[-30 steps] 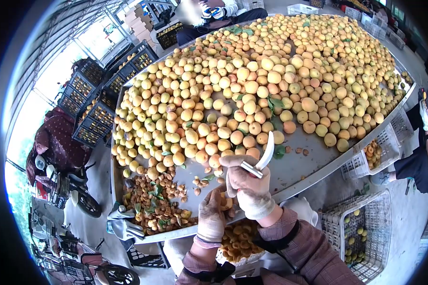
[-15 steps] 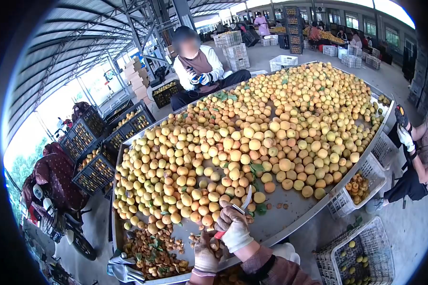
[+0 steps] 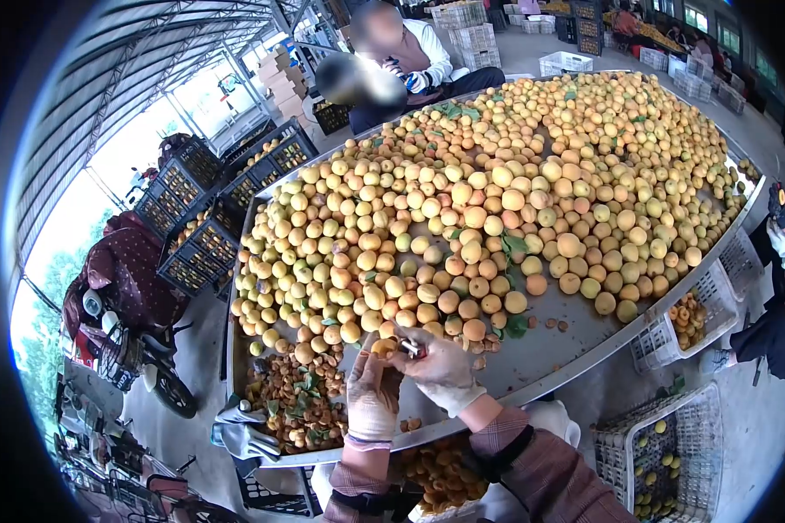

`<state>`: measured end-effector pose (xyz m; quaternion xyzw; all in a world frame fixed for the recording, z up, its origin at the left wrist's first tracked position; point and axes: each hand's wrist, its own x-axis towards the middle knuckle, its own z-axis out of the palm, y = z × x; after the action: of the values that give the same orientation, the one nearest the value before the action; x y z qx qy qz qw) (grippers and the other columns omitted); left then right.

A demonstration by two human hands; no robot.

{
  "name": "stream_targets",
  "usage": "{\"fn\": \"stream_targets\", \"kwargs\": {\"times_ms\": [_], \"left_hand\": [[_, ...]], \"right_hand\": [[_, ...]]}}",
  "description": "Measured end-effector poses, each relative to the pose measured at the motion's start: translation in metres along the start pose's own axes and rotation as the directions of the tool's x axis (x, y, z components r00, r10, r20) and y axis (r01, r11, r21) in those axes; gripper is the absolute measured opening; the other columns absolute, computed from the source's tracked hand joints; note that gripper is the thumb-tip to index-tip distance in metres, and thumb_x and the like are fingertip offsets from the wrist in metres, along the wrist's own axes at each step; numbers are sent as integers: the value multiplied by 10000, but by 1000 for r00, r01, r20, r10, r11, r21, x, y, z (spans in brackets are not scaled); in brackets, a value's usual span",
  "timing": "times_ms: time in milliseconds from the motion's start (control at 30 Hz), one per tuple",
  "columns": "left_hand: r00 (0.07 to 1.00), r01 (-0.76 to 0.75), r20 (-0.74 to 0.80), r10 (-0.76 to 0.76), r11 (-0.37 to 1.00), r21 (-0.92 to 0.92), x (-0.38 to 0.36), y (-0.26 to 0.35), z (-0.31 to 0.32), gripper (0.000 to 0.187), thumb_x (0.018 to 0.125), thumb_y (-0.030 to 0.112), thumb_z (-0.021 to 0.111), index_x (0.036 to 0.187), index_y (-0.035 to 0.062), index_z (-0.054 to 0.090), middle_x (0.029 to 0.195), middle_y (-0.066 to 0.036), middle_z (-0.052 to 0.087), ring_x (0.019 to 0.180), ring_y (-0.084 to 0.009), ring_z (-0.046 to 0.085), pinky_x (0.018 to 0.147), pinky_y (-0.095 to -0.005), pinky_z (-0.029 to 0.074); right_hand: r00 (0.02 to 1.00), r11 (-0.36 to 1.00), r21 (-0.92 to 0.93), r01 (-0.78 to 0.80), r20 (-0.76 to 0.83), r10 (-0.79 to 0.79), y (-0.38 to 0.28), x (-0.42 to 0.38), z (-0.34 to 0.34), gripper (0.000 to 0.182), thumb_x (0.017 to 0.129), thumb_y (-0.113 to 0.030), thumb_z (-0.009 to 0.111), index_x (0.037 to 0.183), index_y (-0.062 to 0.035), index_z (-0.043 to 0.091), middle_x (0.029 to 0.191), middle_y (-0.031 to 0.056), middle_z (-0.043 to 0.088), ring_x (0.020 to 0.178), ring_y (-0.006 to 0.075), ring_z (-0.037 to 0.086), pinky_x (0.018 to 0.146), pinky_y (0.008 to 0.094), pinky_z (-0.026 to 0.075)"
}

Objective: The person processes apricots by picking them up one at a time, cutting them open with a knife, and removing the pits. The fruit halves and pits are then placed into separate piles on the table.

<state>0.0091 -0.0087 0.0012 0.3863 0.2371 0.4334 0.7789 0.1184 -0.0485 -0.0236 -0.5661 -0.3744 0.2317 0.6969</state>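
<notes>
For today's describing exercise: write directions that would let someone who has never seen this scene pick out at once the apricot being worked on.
Start at the big metal table heaped with yellow apricots. Follow its near edge to the two gloved hands above the bare metal. The apricot sits at the left hand fingertips, where the right hand brings a small knife. Unlike its neighbours, it is off the heap and between gloves.

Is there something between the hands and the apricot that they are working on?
Nothing visible. The left hand already holds the apricot, and the right hand presses a small knife against it. The pile of apricots lies behind them on the table.
</notes>
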Motion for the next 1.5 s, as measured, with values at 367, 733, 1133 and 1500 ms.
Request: {"fn": "stream_targets", "kwargs": {"times_ms": [367,733,1133,1500], "left_hand": [[999,-36,-18,34,988,-150,-13,9,-5,422,942,72,457,1346,-36,402,1259,-181,532,1160,-293,541,995,-391,458],[982,-121,-150,117,993,-18,-18,-9,14,367,946,69,497,1304,-5,461,1145,-145,587,990,-232,613,844,-352,539],[933,154,241,-268,900,407,-97,-17,-39,412,897,187,626,1265,32,526,981,-137,636,815,-183,605,734,-276,501],[689,-144,543,-481,643,752,-106,18,-7,328,821,31,666,1141,19,595,1094,-79,615,986,-187,601,849,-283,485]], "right_hand": [[996,986,-164,34,89,-20,17,-8,-8,297,774,-336,721,977,-120,703,739,115,675,622,245,653,590,337,508],[943,912,253,-323,166,288,-14,-14,-15,257,805,-259,741,908,-31,679,698,6,653,603,94,567,560,241,457],[770,678,365,-638,271,578,-14,3,-26,305,812,-294,752,890,-15,655,682,12,620,477,58,496,420,214,379],[820,752,353,-556,89,565,-48,7,-40,179,847,-164,697,844,-4,618,562,-10,504,408,83,440,371,229,351]]}}
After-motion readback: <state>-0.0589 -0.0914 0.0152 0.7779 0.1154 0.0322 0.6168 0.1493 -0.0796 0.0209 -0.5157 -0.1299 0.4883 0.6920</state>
